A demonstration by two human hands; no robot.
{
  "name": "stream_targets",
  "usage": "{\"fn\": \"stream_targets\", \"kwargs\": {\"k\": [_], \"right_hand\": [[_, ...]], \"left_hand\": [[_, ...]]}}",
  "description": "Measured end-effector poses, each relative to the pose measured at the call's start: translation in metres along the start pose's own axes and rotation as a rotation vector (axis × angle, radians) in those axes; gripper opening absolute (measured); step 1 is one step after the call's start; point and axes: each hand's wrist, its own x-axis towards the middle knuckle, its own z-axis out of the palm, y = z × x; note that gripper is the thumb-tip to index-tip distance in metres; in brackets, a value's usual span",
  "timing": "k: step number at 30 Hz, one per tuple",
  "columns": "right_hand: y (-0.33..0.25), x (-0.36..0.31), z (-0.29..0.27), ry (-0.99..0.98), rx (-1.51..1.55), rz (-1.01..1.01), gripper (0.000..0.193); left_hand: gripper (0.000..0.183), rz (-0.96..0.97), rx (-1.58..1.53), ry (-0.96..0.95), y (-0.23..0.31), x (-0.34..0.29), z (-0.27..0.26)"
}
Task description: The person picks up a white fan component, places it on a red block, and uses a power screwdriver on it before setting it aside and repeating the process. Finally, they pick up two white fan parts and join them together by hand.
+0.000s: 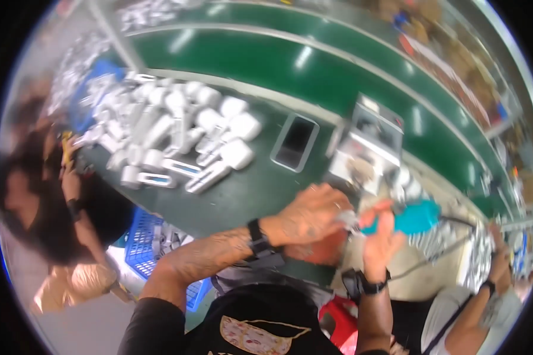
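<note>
My right hand [380,236] is wrapped round a teal corded power tool [417,217] that looks like an electric screwdriver, its black cable running off to the right. The tool's front end points left, toward my left hand [311,213]. That hand is closed, with a small pale piece [346,220] showing at its fingertips; blur hides what it is. Both hands are close together above the near edge of the dark green table [237,204]. Farther left lies a heap of white plastic devices [177,118] with long handles and rounded heads.
A phone [295,142] lies beyond my hands, beside an open box [370,142]. Blue basket [142,242] stands below the table's left edge. Small metallic parts [438,242] fill a tray at right. A co-worker's arm [80,207] is at left; another person's arm [479,307] is at right.
</note>
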Motion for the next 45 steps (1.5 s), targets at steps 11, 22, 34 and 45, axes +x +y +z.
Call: {"fn": "stream_targets", "kwargs": {"k": [11,22,34,45], "right_hand": [[-0.075,-0.034,0.004,0.460,0.187,-0.245,0.048],[-0.032,-0.054,-0.027,0.256,-0.300,-0.187,0.029],[-0.027,-0.061,-0.015,0.189,0.037,-0.091,0.063],[-0.043,-0.067,-0.025,0.139,-0.058,-0.014,0.062]], "left_hand": [[0.030,-0.163,-0.132,0.239,0.027,-0.062,-0.081],[0.044,-0.832,0.458,1.133,-0.206,-0.272,-0.366],[0.042,-0.943,0.989,0.854,-0.273,-0.278,-0.431],[0.012,-0.186,-0.049,0.337,0.016,0.031,-0.183]]}}
